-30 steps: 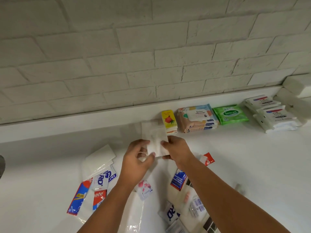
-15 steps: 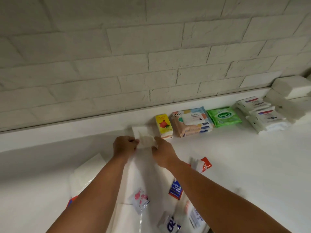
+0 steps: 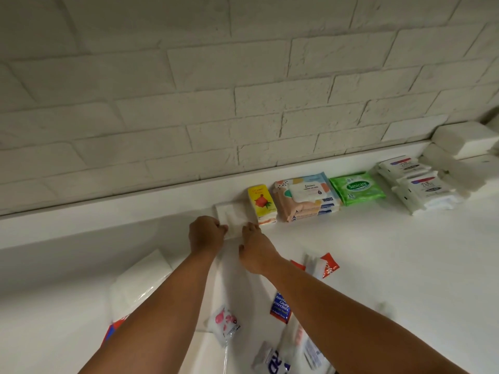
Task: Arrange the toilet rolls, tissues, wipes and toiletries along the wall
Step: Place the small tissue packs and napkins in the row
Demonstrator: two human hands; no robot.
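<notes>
The white tissue pack (image 3: 234,215) lies flat just beyond the fingertips of both hands, its far edge against the ledge (image 3: 108,211) at the foot of the brick wall (image 3: 243,103). The left hand (image 3: 206,233) has its fingers curled in, pinching the pack's near left corner. The right hand (image 3: 255,249) reaches its fingertips to the near right edge; whether they pinch or only press cannot be told.

Just to the right of the right fingertips stands the yellow tissue pack (image 3: 262,203), touching or nearly touching the white one, and past it come the baby-wipes stack (image 3: 306,197) and the green Sanicare wipes (image 3: 356,187).

The likely risk is a sideways nudge: sliding the white pack further right would probably shove the narrow yellow pack askew or topple it onto the stack. Its film wrap also looks slick, so letting go unevenly could leave it skewed off the ledge. Behind the fingers, under the forearms, loose items lie close, among them a blue toothpaste sachet (image 3: 280,307) and a pink-printed sachet (image 3: 224,322); a careless pull back could sweep them.
</notes>
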